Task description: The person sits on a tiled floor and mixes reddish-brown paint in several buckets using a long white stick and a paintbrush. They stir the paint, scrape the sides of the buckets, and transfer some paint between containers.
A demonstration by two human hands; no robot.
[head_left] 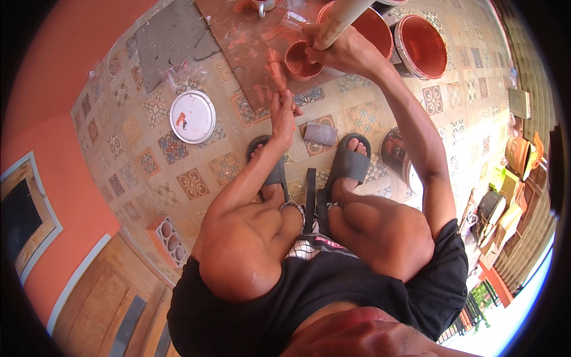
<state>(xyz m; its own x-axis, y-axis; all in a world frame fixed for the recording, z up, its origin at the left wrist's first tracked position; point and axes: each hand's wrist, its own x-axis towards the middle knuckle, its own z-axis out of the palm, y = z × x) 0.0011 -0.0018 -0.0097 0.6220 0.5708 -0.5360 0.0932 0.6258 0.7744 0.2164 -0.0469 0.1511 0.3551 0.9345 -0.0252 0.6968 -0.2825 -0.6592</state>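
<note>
My left hand (281, 119) is closed round the handle of a brush (275, 68) coated in reddish paint, its bristles pointing up over a paint-smeared brown board (223, 35). My right hand (339, 50) grips a long pale pole (342, 18) at its lower end, with fingers over the rim of a small red-stained cup (297, 68); whether they also hold the cup I cannot tell. Just behind and to the right stand two buckets (421, 44) (380, 30) with red paint in them. A grey cloth-like roll (320, 133) lies on the tiles between my sandalled feet.
Around me are a round white lid (192, 116), a grey ridged mat (169, 41), a white mug (262, 6), a dark bucket (397, 154) by my right foot and a hollow block (168, 241). An orange wall (71, 178) is at left, piled items (505, 214) at right.
</note>
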